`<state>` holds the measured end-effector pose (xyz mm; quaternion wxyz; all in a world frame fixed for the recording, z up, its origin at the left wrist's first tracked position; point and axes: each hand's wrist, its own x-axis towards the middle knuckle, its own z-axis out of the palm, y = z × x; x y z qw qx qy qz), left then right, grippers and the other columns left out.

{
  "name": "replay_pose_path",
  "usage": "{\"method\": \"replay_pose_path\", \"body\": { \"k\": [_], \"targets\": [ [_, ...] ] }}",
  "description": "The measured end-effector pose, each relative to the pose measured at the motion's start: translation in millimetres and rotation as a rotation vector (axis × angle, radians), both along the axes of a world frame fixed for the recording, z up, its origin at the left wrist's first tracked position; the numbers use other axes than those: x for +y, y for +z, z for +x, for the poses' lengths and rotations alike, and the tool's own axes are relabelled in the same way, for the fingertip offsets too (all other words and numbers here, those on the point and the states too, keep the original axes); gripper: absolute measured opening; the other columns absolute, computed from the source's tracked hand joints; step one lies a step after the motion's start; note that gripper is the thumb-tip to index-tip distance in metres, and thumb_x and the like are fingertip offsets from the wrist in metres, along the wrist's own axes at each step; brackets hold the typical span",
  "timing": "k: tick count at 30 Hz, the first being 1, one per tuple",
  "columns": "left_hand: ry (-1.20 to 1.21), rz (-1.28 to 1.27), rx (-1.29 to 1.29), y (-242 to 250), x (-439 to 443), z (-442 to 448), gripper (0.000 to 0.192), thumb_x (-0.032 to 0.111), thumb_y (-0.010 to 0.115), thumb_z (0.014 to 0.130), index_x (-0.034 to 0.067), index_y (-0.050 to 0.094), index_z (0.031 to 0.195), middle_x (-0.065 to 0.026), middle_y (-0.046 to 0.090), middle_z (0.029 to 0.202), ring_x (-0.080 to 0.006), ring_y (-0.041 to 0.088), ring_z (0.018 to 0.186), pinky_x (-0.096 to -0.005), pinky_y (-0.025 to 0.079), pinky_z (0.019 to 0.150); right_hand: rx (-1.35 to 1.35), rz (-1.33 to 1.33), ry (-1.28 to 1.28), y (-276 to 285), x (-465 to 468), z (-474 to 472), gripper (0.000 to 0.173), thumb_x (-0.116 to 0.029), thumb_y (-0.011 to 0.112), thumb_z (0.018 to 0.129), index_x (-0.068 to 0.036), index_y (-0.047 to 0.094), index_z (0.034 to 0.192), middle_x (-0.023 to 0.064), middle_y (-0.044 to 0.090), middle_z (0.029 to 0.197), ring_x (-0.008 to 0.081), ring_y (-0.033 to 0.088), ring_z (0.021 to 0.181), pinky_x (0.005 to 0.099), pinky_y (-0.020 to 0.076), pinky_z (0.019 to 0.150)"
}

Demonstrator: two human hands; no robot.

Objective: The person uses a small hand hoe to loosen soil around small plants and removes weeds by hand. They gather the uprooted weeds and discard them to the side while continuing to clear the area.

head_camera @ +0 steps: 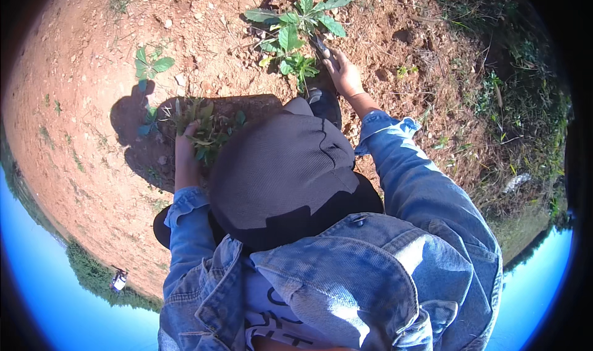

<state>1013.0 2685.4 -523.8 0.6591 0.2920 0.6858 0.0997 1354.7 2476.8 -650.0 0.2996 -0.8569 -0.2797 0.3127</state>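
My right hand is closed around a small metal-bladed hand tool, whose exact kind I cannot make out. Its tip reaches in at the base of a broad-leaved green plant growing from the reddish soil. Just below that plant, smaller leafy greens grow close to my right fingers. On the other side, in my own shadow, my left hand grips a bunch of leafy greens. Part of that bunch and the left fingers are hidden by leaves.
A dark shoe stands beside my right wrist. Another young plant grows at the left. Dry, stony soil stretches leftward; grass and weeds cover the right. My dark-trousered knee fills the middle. A white vehicle-like object is far off.
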Motion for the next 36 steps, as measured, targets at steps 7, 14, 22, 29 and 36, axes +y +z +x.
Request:
{"method": "replay_pose_path", "body": {
  "k": [7,14,22,29,36],
  "targets": [
    [-0.094,0.041,-0.013,-6.4,4.2,19.8,0.026,0.006,0.065,0.082,0.003,0.061,0.107,-0.0073,0.066,0.094,-0.0172,0.064,0.081,-0.0304,0.052,0.069,0.064,0.111,0.003,19.6,-10.3,11.7,0.036,-0.032,0.062,0.09,-0.014,0.059,0.121,0.0175,0.068,0.088,0.0333,0.067,0.078,0.0401,0.0528,0.068],
    [-0.632,0.428,-0.107,-43.1,10.0,118.0,0.046,0.013,0.075,0.079,0.003,0.057,0.12,-0.0071,0.067,0.103,-0.0163,0.064,0.091,-0.0301,0.051,0.079,-0.076,0.022,0.247,85.7,-14.2,15.1,0.033,-0.03,0.06,0.091,-0.013,0.058,0.118,0.0176,0.067,0.083,0.0346,0.066,0.072,0.0423,0.052,0.061],
    [-1.231,0.79,0.357,-45.2,-27.8,210.1,0.076,0.014,0.073,0.071,0.02,0.042,0.14,-0.0159,0.056,0.106,-0.0355,0.059,0.097,-0.0413,0.049,0.085,-0.281,-0.087,0.414,119.5,-5.6,-2.0,0.036,-0.026,0.061,0.089,-0.014,0.056,0.122,0.0114,0.065,0.07,0.0282,0.064,0.057,0.0393,0.0514,0.052],
    [-0.264,0.339,0.034,-106.9,65.7,165.9,0.044,0.028,0.068,0.081,0.002,0.061,0.116,-0.0141,0.068,0.106,-0.0281,0.066,0.093,-0.0374,0.052,0.081,-0.036,-0.16,0.228,157.6,-21.4,43.9,0.036,-0.027,0.059,0.09,-0.017,0.056,0.125,0.0134,0.067,0.075,0.0306,0.066,0.067,0.0408,0.0508,0.057],
    [-0.25,0.251,0.11,-79.5,127.4,62.5,0.039,0.031,0.058,0.09,0.002,0.061,0.116,-0.0112,0.067,0.104,-0.0222,0.064,0.09,-0.0361,0.052,0.076,-0.042,-0.353,0.505,174.2,-56.6,64.9,0.033,-0.034,0.056,0.092,-0.022,0.058,0.122,0.0105,0.064,0.067,0.029,0.065,0.062,0.0407,0.0516,0.057]
  ]
}}
